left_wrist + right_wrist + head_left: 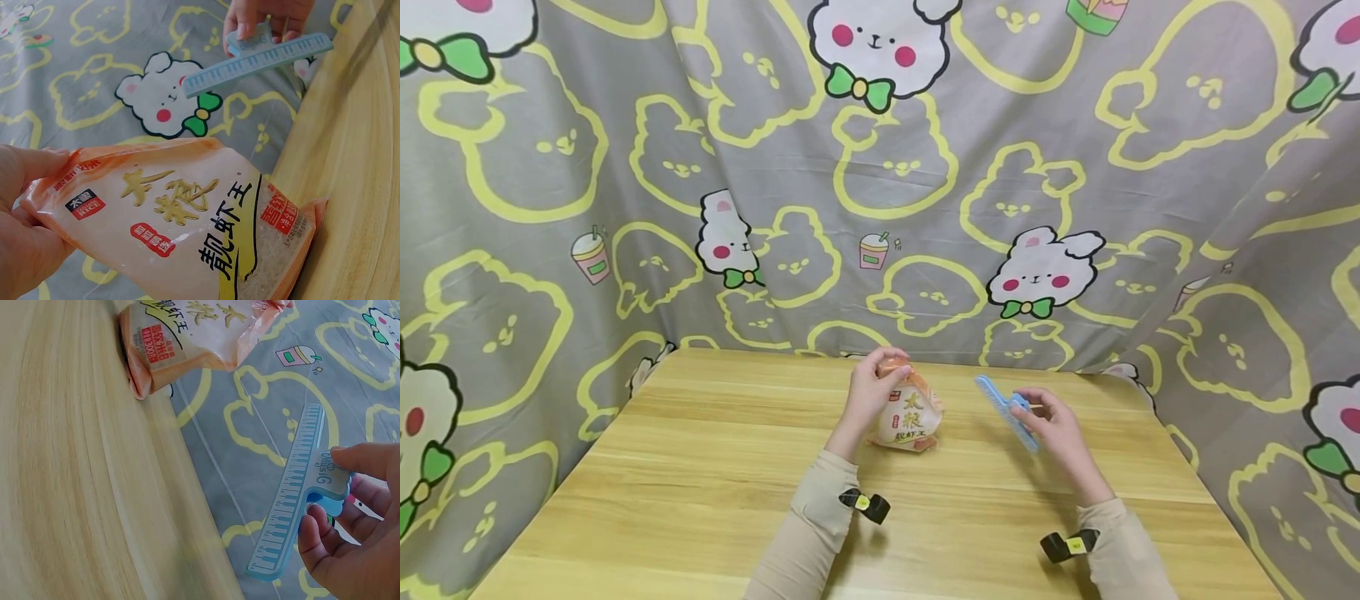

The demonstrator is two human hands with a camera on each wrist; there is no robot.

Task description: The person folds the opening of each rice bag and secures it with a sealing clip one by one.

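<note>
A bag of rice with a see-through lower part stands on the table, its top gathered in my left hand. In the left wrist view, the thumb and fingers of that hand pinch the orange upper end of the bag. My right hand holds a long light-blue clip to the right of the bag, above the table and apart from it. Seen from the right wrist, thumb and fingers grip the handle of the clip, whose long bar carries a piano-key print.
A wooden table lies under both hands. Grey curtains with rabbit and yellow outline prints hang behind and at both sides of it. Black wrist cameras are strapped over the sleeves.
</note>
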